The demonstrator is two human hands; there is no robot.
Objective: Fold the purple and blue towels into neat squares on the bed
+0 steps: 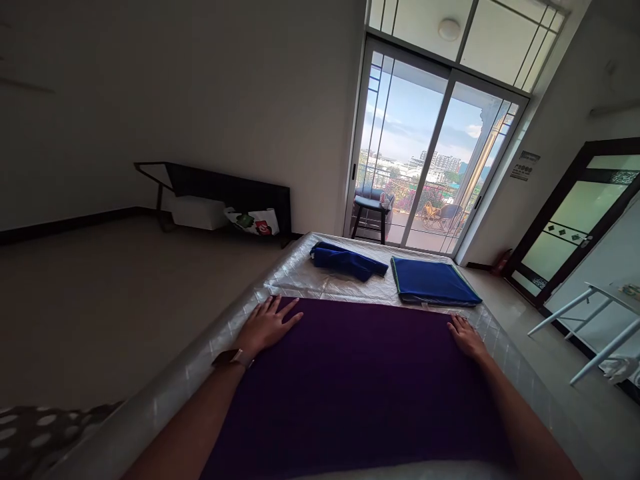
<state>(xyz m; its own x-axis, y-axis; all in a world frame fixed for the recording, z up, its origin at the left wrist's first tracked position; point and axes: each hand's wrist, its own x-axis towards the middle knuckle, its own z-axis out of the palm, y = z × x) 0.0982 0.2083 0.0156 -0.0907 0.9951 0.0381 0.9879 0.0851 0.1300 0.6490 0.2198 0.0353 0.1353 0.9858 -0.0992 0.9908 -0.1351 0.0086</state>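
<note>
A dark purple cloth (365, 380) lies spread flat on a mattress in a shiny, pale cover (295, 277). On its far left corner rests my left hand (265, 327), palm down with the fingers apart; a dark band circles that wrist. My right hand (466, 335) lies flat at the far right corner of the cloth, fingers stretched forward. Beyond the purple cloth are a crumpled blue cloth (347, 261) on the left and a neatly folded blue cloth with green edging (434, 281) on the right.
A low black bench (230, 188) stands by the left wall with a white box (199, 212) and a printed bag (254, 221) beneath. Ahead are a dark stool (370, 207) and sliding glass doors. A light-coloured table (613, 297) is at the right; spotted fabric (45, 430) is lower left.
</note>
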